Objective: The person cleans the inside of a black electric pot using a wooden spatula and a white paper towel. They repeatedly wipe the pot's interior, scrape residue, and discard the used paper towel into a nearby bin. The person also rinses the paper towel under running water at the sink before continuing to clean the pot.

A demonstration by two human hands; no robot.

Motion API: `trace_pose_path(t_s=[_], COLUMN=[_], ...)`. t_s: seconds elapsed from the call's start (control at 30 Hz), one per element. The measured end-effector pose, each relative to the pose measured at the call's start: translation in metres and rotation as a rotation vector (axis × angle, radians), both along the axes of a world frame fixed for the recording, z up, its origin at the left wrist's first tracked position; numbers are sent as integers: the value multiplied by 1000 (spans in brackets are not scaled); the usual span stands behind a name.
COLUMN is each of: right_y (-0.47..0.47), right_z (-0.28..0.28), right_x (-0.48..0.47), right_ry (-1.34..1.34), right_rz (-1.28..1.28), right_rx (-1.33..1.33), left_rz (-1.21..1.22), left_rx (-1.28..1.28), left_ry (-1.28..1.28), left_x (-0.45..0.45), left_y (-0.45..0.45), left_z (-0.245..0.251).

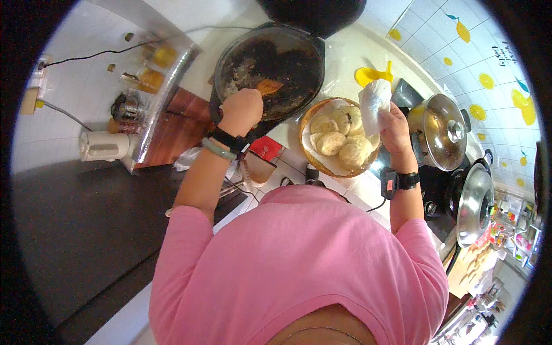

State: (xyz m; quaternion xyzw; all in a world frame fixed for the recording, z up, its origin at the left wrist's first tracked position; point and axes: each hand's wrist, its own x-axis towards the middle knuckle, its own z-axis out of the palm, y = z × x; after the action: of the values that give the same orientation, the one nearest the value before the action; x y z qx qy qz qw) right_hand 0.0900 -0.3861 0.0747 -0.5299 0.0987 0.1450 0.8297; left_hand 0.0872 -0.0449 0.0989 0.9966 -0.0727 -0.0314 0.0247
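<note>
My left hand (243, 110) is closed over the near left part of a round dark electric griddle (293, 64); an orange-brown flat piece, perhaps a spatula blade, (269, 86) shows just beyond its fingers, and whether the hand grips it is hard to tell. Pale crumbs lie on the dark cooking surface. My right hand (393, 128) holds a crumpled white paper or thin bag (375, 103) above the right rim of a wicker basket (312, 160). Several round pale flatbreads (331, 143) rest in the paper-lined basket, beside the griddle.
A yellow utensil (371, 76) lies beyond the basket. On the right stand a glass-lidded pot (444, 133) and a pan with a metal lid (474, 205). An electric kettle (103, 145) and oil jars (148, 80) are at left. The griddle's raised lid (312, 13) is at the far side.
</note>
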Motion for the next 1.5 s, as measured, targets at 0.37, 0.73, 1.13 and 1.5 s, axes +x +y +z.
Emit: trace_pose_path(t_s=[0.37, 0.73, 1.13, 1.5], right_y=[5, 4, 9, -12], right_z=[8, 5, 11, 13], right_x=[-2, 2, 2, -7], right_ry=[24, 24, -3, -15], right_rz=[-44, -66, -70, -138], right_rx=[-70, -12, -5, 12], left_rz=[41, -8, -52, -120], left_rx=[77, 63, -11, 106], left_ry=[25, -19, -92, 103], left_x=[0, 6, 8, -17], left_y=[-11, -13, -15, -26], left_z=[17, 9, 4, 15])
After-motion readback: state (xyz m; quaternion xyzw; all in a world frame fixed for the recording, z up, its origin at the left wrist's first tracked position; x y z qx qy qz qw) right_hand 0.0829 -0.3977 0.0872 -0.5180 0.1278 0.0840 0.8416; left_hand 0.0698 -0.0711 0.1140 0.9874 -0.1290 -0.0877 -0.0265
